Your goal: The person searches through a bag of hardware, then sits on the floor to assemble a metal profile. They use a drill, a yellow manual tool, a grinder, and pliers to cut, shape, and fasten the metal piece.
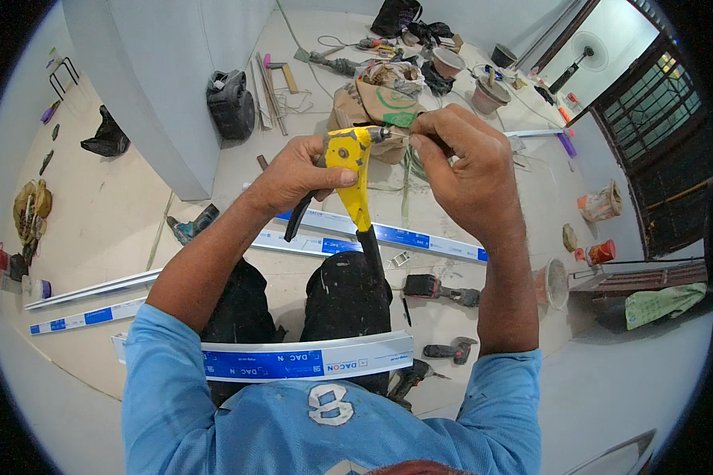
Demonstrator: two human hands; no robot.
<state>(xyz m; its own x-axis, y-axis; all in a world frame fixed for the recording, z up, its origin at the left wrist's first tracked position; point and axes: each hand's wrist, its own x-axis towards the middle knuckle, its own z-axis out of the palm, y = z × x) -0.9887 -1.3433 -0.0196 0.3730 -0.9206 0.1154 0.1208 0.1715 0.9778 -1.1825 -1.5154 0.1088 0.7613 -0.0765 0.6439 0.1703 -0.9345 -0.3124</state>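
A yellow hand riveter [358,186] with black handle grips is held up over my knees, its nose pointing right. My left hand [297,170] is wrapped round its head, thumb across the yellow body. At the nose, my right hand [469,162] pinches a thin silver pop rivet [399,134] between thumb and fingers; its tip is at the nosepiece. Across my lap rests a white metal profile [384,356] with a blue label. More blue-and-white profiles [412,237] lie on the floor beyond my knees.
Right of my knees lie a cordless power tool [436,289], a grey-and-red tool [450,350] and a drill [408,384]. Farther off are a brown sack [348,107], buckets [491,95] and a black bag [231,104] by the wall corner. More profiles [95,315] lie left.
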